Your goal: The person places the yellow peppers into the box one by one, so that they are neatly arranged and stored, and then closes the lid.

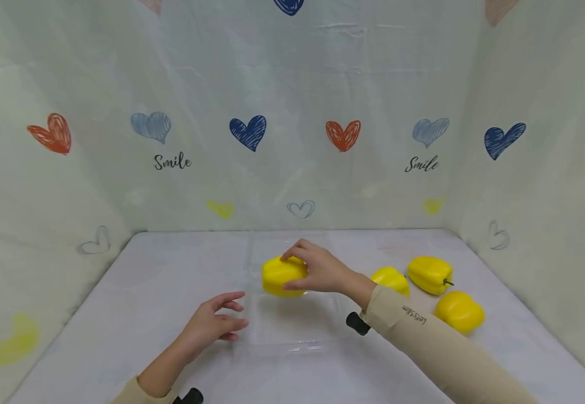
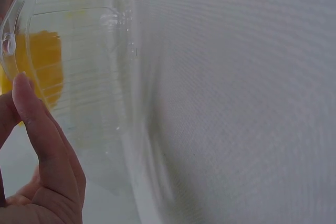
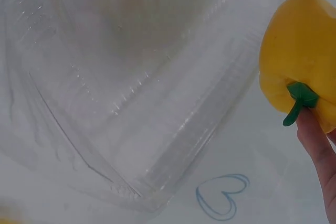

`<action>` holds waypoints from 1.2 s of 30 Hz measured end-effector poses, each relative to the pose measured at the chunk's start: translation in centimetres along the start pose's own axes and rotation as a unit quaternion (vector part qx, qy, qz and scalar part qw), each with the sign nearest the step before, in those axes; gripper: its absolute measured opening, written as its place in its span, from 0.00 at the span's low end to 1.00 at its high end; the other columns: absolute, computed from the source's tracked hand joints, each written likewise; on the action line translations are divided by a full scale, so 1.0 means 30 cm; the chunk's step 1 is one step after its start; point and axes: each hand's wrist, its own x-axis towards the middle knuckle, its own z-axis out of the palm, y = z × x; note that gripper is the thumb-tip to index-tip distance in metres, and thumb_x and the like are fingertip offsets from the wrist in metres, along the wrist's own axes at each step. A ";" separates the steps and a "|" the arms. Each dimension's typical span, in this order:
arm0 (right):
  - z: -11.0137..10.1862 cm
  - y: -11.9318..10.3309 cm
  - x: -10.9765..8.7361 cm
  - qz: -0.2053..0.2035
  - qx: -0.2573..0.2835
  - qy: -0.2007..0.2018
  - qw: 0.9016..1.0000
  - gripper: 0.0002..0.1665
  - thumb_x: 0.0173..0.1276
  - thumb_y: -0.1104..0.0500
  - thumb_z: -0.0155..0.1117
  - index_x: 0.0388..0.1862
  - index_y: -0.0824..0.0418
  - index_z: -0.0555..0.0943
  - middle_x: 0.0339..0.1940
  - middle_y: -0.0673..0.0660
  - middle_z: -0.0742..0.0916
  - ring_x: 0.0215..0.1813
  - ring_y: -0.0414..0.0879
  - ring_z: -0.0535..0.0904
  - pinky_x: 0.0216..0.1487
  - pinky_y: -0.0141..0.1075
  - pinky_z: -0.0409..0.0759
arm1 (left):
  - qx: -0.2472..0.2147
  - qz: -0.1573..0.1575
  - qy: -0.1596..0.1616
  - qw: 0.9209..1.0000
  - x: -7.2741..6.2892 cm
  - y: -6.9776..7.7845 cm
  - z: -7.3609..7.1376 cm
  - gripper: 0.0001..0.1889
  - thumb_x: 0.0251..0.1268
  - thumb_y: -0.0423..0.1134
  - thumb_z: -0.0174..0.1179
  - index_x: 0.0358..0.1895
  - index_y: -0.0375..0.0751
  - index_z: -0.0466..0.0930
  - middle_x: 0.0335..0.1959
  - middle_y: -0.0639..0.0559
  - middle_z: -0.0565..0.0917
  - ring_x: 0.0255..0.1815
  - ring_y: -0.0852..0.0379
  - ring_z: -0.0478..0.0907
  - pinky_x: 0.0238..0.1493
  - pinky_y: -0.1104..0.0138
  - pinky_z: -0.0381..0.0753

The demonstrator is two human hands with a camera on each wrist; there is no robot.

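Observation:
My right hand grips a yellow bell pepper by its sides, holding it above a clear plastic container. The right wrist view shows this pepper with its green stem, and finger and thumb against it. Beside the container's left wall, my left hand has its fingers extended and loosely spread, holding nothing. Up close in the left wrist view, the left fingertips lie over the container's rim; whether they touch it I cannot tell.
To the right of the container lie three more yellow bell peppers, one partly behind my right forearm, one farther back and one nearer. A heart-patterned curtain surrounds the white table at the back and sides.

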 end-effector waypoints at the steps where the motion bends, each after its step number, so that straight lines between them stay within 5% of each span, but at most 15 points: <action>1: 0.005 0.001 0.002 0.004 0.000 -0.002 1.000 0.26 0.54 0.50 0.73 0.50 0.55 0.78 0.46 0.48 0.75 0.45 0.42 0.72 0.48 0.34 0.76 | 0.001 0.000 -0.002 1.000 0.002 0.001 0.001 0.33 0.49 0.30 0.70 0.62 0.37 0.70 0.47 0.42 0.74 0.29 0.50 0.78 0.31 0.60 0.83; 26: 0.151 0.010 0.058 0.033 -0.049 -0.079 0.995 0.30 0.47 0.43 0.75 0.47 0.53 0.79 0.41 0.48 0.74 0.44 0.43 0.70 0.50 0.35 0.74 | 0.021 -0.008 -0.014 1.000 -0.002 0.018 0.005 0.32 0.51 0.33 0.69 0.62 0.40 0.70 0.45 0.45 0.75 0.26 0.51 0.77 0.33 0.62 0.83; 36: 0.118 0.007 0.057 0.035 -0.053 -0.121 0.991 0.34 0.47 0.45 0.76 0.53 0.53 0.77 0.45 0.48 0.75 0.47 0.44 0.71 0.56 0.38 0.73 | 0.022 -0.012 -0.008 1.000 0.004 0.012 0.007 0.32 0.50 0.32 0.69 0.62 0.40 0.71 0.45 0.45 0.75 0.25 0.51 0.77 0.32 0.62 0.83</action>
